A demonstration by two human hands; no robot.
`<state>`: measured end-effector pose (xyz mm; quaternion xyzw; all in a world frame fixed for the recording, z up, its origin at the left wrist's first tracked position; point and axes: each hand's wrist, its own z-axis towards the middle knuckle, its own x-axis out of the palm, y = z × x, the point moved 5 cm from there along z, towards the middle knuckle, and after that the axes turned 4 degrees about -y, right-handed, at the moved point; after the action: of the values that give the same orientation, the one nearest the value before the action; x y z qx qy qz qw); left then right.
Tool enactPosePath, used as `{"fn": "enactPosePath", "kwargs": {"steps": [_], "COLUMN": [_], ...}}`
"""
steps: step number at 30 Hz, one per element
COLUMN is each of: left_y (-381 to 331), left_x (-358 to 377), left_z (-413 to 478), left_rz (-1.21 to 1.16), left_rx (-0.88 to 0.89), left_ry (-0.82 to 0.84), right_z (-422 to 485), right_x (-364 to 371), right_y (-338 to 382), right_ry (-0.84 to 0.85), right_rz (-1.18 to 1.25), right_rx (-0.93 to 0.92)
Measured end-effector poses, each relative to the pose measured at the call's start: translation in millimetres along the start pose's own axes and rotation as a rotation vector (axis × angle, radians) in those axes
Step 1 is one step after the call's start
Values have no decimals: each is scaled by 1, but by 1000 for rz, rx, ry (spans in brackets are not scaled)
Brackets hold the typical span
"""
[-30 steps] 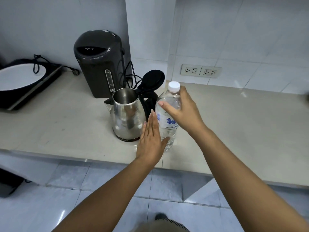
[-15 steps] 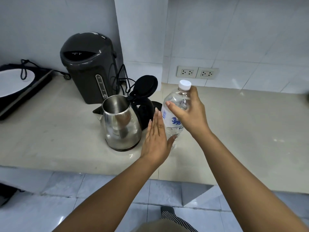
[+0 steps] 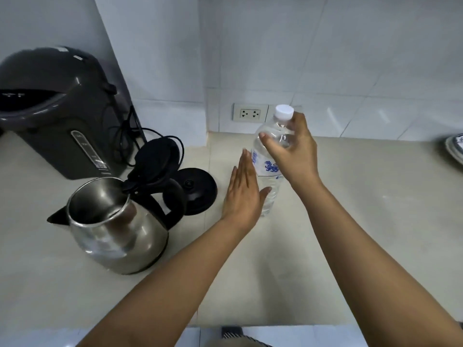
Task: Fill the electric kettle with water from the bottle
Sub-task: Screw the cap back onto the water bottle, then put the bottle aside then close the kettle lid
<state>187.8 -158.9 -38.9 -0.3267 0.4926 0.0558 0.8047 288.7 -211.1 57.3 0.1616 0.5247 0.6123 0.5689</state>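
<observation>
A steel electric kettle (image 3: 117, 231) stands on the counter at the left, its black lid (image 3: 156, 157) flipped up and its mouth open. Its round black base (image 3: 198, 190) lies behind it, to the right. A clear plastic water bottle (image 3: 269, 169) with a white cap (image 3: 283, 111) and blue print stands upright right of the base. My right hand (image 3: 293, 154) grips the bottle's upper part just below the cap. My left hand (image 3: 244, 194) is flat, fingers straight, pressed against the bottle's left side with the thumb at its lower part.
A dark grey hot-water dispenser (image 3: 57, 111) stands at the back left with black cords (image 3: 130, 136) trailing beside it. A wall socket (image 3: 250, 112) sits behind the bottle. A plate's edge (image 3: 454, 149) shows at the far right. The counter's front edge (image 3: 275, 324) runs near my body.
The view has shifted closer and rightward, so the kettle now sits further left. Both hands stay on the bottle; my right hand has slid a little higher toward the cap.
</observation>
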Motion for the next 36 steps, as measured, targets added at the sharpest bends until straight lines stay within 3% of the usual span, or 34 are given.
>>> {"fn": "enactPosePath", "kwargs": {"steps": [17,36], "left_y": [-15,-16], "left_x": [46,47], "left_z": [142,129], "left_rz": [15,43], "left_rx": [-68,-69], "left_ry": [34,89], "right_z": [129,121], "right_x": [7,-6], "right_y": [-59,-77], "right_ry": [-118,-57], "right_rz": [-81,-210], "right_rx": [14,-9]}}
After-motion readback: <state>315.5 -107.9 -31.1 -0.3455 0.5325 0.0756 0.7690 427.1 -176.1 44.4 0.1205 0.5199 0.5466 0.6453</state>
